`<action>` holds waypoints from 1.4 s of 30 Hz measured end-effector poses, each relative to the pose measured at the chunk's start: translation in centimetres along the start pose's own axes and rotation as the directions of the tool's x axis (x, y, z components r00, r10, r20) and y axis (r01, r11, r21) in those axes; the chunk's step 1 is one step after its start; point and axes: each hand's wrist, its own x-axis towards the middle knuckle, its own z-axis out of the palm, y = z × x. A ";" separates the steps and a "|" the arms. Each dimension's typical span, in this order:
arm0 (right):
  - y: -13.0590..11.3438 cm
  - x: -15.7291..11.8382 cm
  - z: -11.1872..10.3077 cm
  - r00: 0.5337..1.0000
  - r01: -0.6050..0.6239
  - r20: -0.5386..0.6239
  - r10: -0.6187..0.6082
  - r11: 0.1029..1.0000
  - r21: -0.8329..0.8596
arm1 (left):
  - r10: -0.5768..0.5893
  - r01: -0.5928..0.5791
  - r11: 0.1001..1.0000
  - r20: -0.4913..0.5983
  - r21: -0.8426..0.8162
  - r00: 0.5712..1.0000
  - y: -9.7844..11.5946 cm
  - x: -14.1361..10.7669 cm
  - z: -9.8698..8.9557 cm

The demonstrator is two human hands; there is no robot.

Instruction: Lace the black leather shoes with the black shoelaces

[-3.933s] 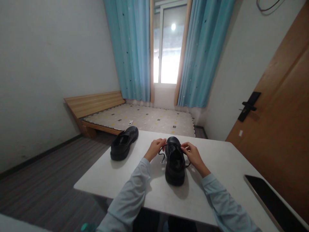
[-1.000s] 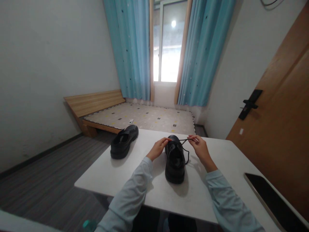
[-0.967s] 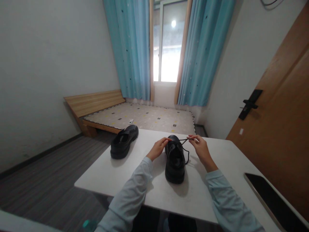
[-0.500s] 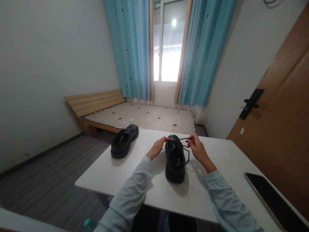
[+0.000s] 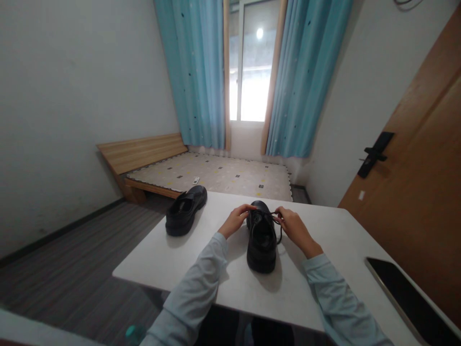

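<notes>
A black lace-up shoe [image 5: 261, 247] stands on the white table [image 5: 298, 298] in front of me, its toe pointing away and its opening facing up. At its left front side, my left hand [image 5: 236, 219] grips the upper near the lacing, fingertips on top. Whether a bit of lace is also under those fingers cannot be made out. On the right, my right hand [image 5: 293, 226] pinches the black shoelace [image 5: 280, 235] close beside the shoe. Some of the lace loops down below these fingers. The other black shoe [image 5: 183, 211] rests at the table's left edge, apart from both hands.
A dark-screened phone or tablet [image 5: 403, 293] lies at the table's right edge. Beyond the table is a low bed [image 5: 223, 175] with a small white remote [image 5: 196, 180] on it. To the right is a wooden door [image 5: 406, 192]; blue curtains [image 5: 306, 86] flank the window.
My right hand has moved slightly left and down, closer to the shoe, and the lace stretch between hand and shoe is shorter. My left hand and both shoes have stayed put.
</notes>
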 end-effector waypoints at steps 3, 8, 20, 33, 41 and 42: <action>0.2 0.0 -0.2 0.999 0.028 -0.022 -0.026 0.996 0.086 | 0.014 -0.014 1.000 0.003 0.001 1.000 -0.2 0.0 0.0; 0.7 0.5 -0.1 0.960 -0.180 -0.128 0.248 0.900 0.398 | 0.018 -0.018 1.000 -0.001 -0.006 1.000 -0.3 0.0 0.0; 0.2 0.3 -1.1 0.849 -0.269 0.164 0.503 0.143 0.953 | 0.022 -0.022 0.999 -0.001 0.026 1.000 0.0 -0.3 -0.1; 0.0 0.6 -0.8 0.788 -0.203 -0.057 0.612 0.346 0.916 | 0.005 -0.005 0.998 0.002 0.059 1.000 0.5 -0.4 -0.1; 0.3 0.4 1.2 0.921 -0.182 -0.208 0.328 0.838 0.513 | 0.002 -0.002 0.998 -0.005 0.065 1.000 0.8 -0.4 0.0; 0.3 0.4 1.3 0.937 -0.157 -0.211 0.277 0.876 0.457 | 0.005 -0.005 0.998 -0.004 0.065 1.000 0.9 -0.4 0.0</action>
